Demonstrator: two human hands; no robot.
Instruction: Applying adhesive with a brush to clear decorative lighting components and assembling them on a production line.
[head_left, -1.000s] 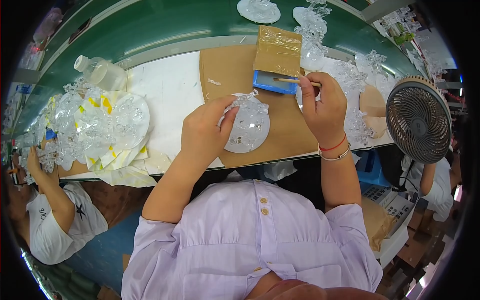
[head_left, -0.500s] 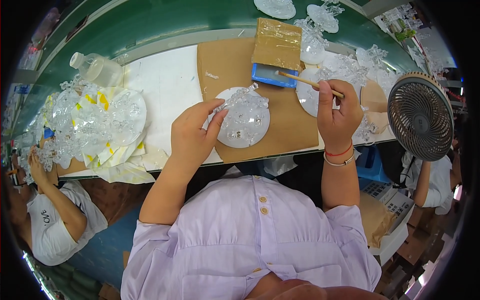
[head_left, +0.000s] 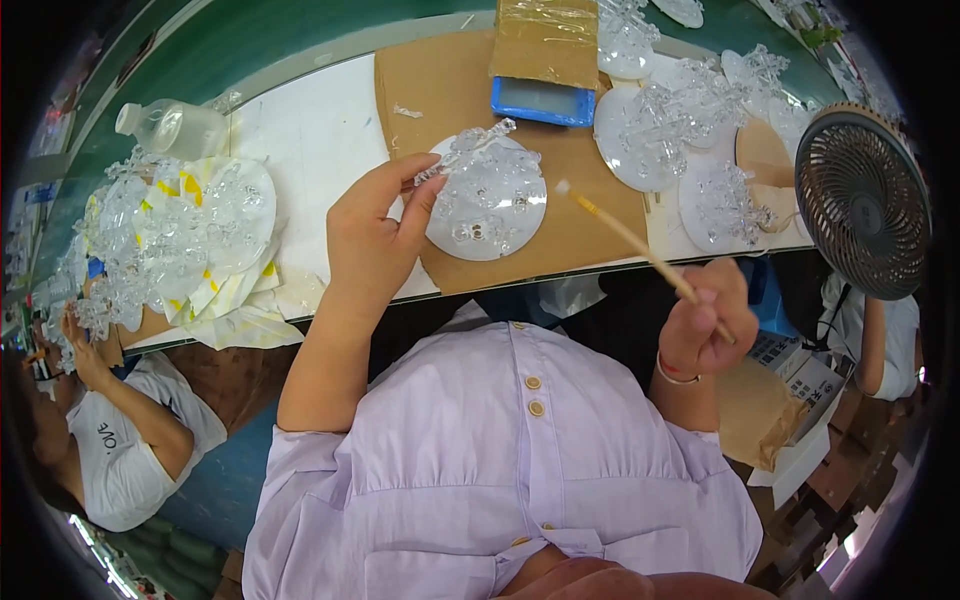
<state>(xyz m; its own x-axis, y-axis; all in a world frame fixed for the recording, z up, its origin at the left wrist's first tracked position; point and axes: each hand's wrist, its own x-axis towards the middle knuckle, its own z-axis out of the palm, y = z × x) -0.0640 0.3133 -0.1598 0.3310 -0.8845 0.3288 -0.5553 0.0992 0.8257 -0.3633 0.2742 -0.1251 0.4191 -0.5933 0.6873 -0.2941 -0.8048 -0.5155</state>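
Note:
My left hand [head_left: 375,225] pinches a clear, beaded plastic sprig [head_left: 474,143] between thumb and fingers, at the upper left of a round white disc [head_left: 487,240]. Other clear pieces lie on that disc; whether the sprig touches them I cannot tell. Held in my closed right hand [head_left: 708,318] is a thin wooden brush [head_left: 640,245], its pale tip pointing up and left, to the right of the disc. Beyond the disc a shallow blue tray [head_left: 497,105] of whitish contents sits partly under a brown taped cardboard cover [head_left: 545,45].
Cardboard [head_left: 590,215] lies beneath the disc. More white discs with clear pieces [head_left: 640,140] crowd the right, beside a dark fan [head_left: 862,205]. At left are a translucent bottle [head_left: 175,130] and a heap of clear pieces [head_left: 190,230]. Other people sit at both sides.
My right hand has drawn the brush back from the blue tray, toward my body and to the right. My left hand still grips the sprig. The whole view has shifted slightly.

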